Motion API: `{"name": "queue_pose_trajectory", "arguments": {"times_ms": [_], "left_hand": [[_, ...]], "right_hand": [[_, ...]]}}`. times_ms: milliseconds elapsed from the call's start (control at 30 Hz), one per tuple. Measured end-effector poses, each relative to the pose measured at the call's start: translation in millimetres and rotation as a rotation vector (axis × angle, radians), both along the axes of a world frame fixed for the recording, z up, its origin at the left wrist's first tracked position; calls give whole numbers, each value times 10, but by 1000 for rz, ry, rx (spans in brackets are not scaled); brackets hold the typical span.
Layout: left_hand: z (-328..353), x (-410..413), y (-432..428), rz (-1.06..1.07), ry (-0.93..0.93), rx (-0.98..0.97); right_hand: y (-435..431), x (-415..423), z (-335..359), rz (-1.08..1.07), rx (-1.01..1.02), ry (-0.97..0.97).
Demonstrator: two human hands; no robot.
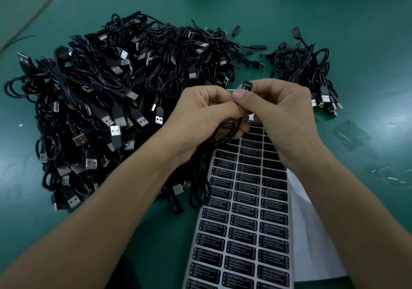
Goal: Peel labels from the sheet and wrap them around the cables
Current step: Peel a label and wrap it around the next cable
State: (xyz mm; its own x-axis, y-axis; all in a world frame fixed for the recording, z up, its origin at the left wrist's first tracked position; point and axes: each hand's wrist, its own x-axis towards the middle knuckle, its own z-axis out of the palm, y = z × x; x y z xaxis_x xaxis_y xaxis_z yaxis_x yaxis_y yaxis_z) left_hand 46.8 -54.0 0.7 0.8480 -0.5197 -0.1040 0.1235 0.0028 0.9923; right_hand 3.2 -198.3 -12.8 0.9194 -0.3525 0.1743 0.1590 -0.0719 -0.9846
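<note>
Fingers of left hand (200, 119) and right hand (285, 119) curl tight, pinching one black cable (217, 138) at frame centre, loops hanging over the label sheet (245, 222); USB cable pile (100, 92) fills centre-left.

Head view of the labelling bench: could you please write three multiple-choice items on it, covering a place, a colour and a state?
1. The label sheet lies: A on the far pile; B right of the big cable pile; C in a box.
2. The table is: A red; B green; C white.
3. The left hand and right hand: A lie flat; B hang idle; C hold one cable.
Answers: B, the sheet runs beside the pile; B, the surface is green; C, both hands grip or pinch it.
</note>
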Motion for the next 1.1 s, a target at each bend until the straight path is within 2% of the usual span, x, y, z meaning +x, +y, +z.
{"name": "queue_pose_trajectory", "arguments": {"times_ms": [367,567,833,900,1000,1100], "left_hand": [[51,10,41,-14,-91,52],[128,37,97,-49,-87,76],[182,16,104,-66,-214,168],[211,37,119,6,-266,134],[241,85,131,187,-305,47],[248,123,118,336,-233,5]], "right_hand": [[24,-8,-3,15,-29,29],[18,-13,-12,31,43,41],[95,-62,37,-12,-65,-49],[112,-103,66,47,-97,2],[224,-196,112,261,-190,108],[405,-277,119,436,-307,118]]}}
